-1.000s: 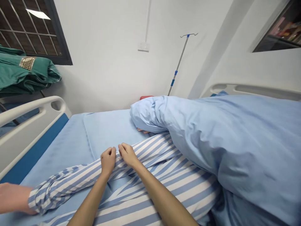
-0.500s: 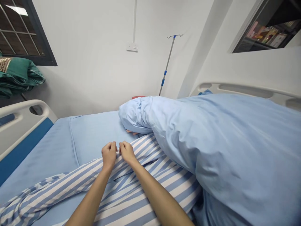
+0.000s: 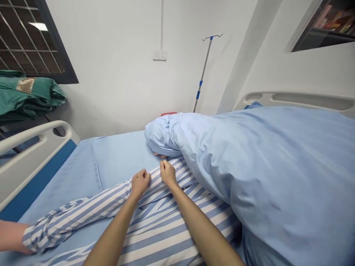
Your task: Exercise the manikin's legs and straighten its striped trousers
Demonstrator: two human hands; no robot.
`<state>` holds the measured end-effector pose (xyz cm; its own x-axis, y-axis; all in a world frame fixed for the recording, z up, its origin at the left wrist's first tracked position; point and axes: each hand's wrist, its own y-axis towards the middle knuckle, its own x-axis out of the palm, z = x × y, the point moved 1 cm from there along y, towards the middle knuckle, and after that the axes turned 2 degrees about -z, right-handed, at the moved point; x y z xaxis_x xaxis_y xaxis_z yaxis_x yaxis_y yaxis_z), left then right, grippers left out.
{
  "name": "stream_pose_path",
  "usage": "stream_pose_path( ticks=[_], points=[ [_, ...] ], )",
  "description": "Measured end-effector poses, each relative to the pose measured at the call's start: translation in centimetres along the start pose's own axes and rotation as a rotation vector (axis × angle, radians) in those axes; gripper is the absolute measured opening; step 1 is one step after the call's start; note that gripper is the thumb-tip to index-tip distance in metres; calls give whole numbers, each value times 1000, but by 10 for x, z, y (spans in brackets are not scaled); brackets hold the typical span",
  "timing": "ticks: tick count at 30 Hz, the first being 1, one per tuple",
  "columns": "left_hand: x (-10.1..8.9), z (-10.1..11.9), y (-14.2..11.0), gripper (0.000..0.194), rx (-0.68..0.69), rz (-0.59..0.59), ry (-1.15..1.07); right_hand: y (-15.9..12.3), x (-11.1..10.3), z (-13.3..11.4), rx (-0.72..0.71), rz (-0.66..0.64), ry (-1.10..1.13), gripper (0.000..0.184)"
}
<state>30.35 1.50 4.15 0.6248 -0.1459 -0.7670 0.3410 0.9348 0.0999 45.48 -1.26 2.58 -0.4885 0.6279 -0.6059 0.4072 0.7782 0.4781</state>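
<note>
Blue-and-white striped trousers (image 3: 102,203) cover a leg stretched across the bed, with a bare ankle (image 3: 12,236) coming out of the cuff at the left edge. My left hand (image 3: 141,181) is closed in a fist and rests on or just over the upper part of that leg. Farther to the right and slightly higher, my right hand (image 3: 168,173) is also a fist, at the striped cloth near the quilt. Nothing shows in either fist. A light blue quilt (image 3: 235,147) lies bunched over the rest of the body, with something skin-coloured peeking from under its edge.
The light blue mattress (image 3: 122,151) runs between the footboard (image 3: 58,140) at left and the headboard (image 3: 299,98) at right. Against the wall stand an IV pole (image 3: 205,66) and, at far left, a green cloth bundle (image 3: 36,92). A red object (image 3: 168,113) shows behind the quilt.
My fists were close together and are now farther apart, the right one having moved right along the leg. The view has shifted left, bringing the ankle into sight.
</note>
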Motion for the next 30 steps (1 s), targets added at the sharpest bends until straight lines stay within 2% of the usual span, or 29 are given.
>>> stream_pose_path(
  ticks=[2,5,8,11,14,17,20,23,25,27,30],
  points=[
    [-16,-2,-7,15,66,-133,-12,-1,0,-3,-2,-13,-51,34],
    [-51,-19,-36,19,89,-178,-13,-2,-1,-5,37,-75,-138,33],
    [-94,-58,-85,34,14,-109,-84,-1,-2,-10,68,-109,-173,32],
    [-131,-113,-140,39,-104,46,-197,2,-5,-21,99,-119,-192,28],
    [-151,-160,-185,38,-144,45,-178,3,-10,-35,125,-140,-213,24],
    [-154,-185,-211,34,-191,50,-15,-13,-11,-55,94,-174,-229,17],
    [-153,-191,-218,30,-222,128,109,-58,4,-93,40,-243,-188,16],
    [-154,-194,-218,30,-203,119,110,-122,36,-154,-23,-380,38,27],
    [-155,-202,-217,31,-188,117,11,-160,59,-204,-99,-445,197,36],
    [-157,-213,-216,34,-188,171,-147,-189,76,-251,-153,-471,322,40],
    [-160,-227,-213,37,-205,322,-380,-217,96,-294,-167,-479,459,43]
  ],
)
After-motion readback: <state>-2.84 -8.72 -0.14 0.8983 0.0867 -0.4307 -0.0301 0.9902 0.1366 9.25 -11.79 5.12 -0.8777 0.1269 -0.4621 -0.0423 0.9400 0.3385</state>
